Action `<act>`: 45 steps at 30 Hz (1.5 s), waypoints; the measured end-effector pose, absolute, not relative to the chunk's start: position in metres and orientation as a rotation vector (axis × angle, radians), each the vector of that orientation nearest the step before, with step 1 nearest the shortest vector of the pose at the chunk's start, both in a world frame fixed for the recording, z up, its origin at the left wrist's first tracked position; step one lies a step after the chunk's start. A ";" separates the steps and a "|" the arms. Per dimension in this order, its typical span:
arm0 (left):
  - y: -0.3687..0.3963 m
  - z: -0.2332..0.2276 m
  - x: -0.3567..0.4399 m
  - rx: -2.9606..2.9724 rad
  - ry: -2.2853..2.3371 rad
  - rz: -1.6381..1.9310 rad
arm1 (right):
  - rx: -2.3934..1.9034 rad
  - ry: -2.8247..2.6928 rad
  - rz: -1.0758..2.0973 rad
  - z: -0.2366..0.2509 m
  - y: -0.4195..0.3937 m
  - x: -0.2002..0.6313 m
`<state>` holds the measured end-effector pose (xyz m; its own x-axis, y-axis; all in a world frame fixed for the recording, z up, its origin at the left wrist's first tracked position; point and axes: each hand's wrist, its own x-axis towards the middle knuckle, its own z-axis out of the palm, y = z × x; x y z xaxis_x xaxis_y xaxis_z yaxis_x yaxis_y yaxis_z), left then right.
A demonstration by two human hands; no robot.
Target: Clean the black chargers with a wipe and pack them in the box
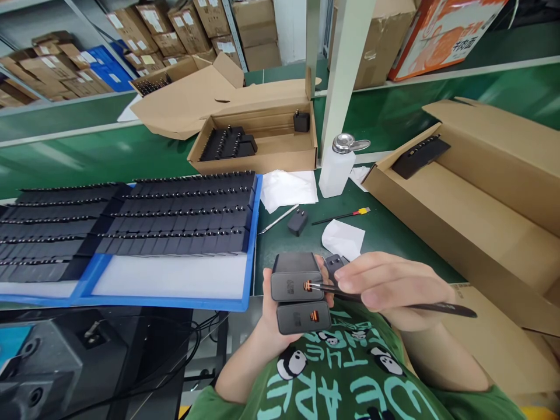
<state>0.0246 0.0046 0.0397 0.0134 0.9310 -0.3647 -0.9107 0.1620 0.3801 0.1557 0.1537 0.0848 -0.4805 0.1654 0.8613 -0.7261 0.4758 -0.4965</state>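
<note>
Between our two hands, close to the chest, sit two black rectangular plastic charger blocks (297, 300), stacked one over the other with their orange-lined ports facing us. We hold them in our left hand (280, 318), fingers wrapped round the stack from behind and below, closed on it. Our right hand (385, 286) pinches a pair of slim black metal tweezers (394, 303), and their tips sit right at the orange port of the upper block.

We judge the main risk to be the tips: pressed too deep or at a slant, they could scratch or bend the contacts inside the port. The stack is only held by finger pressure, so a sideways push from the tweezers could slide the upper block off the lower one.

Just beyond the grip another small black charger part (336, 265) rests on the green table (385, 227), near a crumpled white wipe (343, 238). Left of the grip, a blue tray (175, 302) carries rows of black chargers; a dropped block could knock them.
</note>
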 end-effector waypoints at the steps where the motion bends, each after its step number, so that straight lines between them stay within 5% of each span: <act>1: 0.004 0.038 0.024 0.042 0.612 1.433 | 0.478 -1.768 1.151 0.085 0.154 0.156; 45: 0.013 0.054 0.030 0.083 0.613 1.412 | 0.463 -1.577 1.311 0.072 0.150 0.143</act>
